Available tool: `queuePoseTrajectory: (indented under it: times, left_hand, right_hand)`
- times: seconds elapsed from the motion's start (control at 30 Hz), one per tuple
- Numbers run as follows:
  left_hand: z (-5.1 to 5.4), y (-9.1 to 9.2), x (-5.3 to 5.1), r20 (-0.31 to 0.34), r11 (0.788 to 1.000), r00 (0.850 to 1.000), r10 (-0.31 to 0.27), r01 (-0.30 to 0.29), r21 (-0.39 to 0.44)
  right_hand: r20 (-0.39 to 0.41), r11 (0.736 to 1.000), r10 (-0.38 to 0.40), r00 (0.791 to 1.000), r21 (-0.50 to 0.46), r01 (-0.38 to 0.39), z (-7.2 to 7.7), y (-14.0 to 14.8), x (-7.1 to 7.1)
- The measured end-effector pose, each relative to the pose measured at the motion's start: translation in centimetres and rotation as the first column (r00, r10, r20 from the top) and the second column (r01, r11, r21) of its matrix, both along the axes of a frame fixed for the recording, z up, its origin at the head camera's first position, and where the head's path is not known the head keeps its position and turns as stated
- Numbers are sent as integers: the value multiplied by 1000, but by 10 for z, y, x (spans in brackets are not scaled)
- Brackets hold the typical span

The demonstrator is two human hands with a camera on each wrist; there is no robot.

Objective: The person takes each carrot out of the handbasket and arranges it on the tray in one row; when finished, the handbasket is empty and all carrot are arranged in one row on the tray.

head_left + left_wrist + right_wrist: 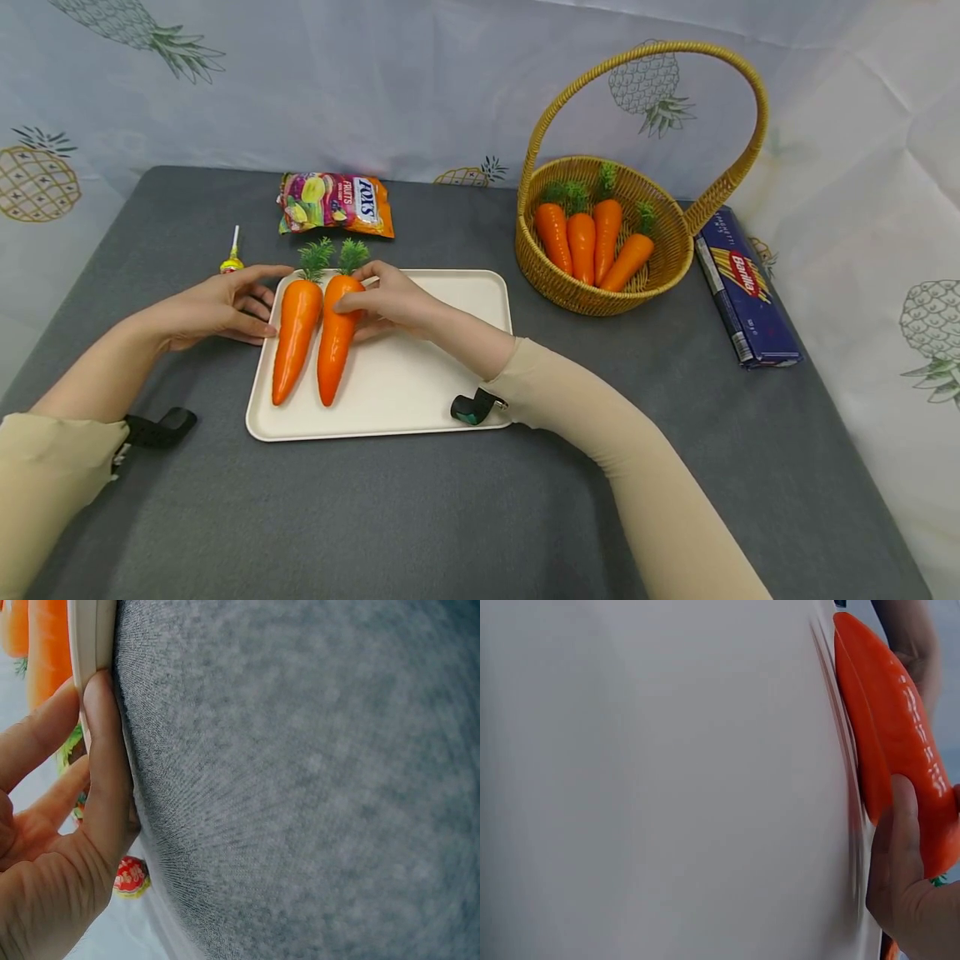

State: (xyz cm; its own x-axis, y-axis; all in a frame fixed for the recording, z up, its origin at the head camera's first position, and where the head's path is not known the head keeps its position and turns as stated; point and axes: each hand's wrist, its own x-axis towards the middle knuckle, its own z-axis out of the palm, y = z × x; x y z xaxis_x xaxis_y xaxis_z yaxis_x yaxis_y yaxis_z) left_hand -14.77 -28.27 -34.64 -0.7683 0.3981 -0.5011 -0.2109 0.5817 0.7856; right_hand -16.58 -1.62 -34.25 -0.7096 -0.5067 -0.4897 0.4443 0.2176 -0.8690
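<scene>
Two orange carrots with green tops lie side by side on the cream tray (420,375). My right hand (393,300) grips the upper part of the right-hand carrot (335,346), thumb on top; the right wrist view shows that carrot (896,712) low against the tray surface. Just left of it is the other carrot (295,342), which my right hand does not touch. At the tray's left edge my left hand (213,308) pinches the rim (94,637) between thumb and fingers, as the left wrist view shows.
A wicker basket (600,304) with a tall handle holds several carrots (582,242). Beside it lies a blue Barilla spaghetti box (750,292). Behind the tray is a Fox's candy bag (333,202); a lollipop (232,262) lies near my left hand. A patterned cloth hangs behind the grey table (337,517).
</scene>
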Motion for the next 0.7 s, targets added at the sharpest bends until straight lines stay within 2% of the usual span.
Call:
queuePoseTrajectory:
  times: [0.37,0.7]
  left_hand:
    - [1,0,1,-3,1000,1000,-5,5,8]
    - [1,0,0,0,1000,1000,-2,2,-1]
  right_hand:
    - [-15,1000,2,1000,-2,-2,-4,-5,3]
    - [-75,999,38,996,41,-35,-5,-6,1]
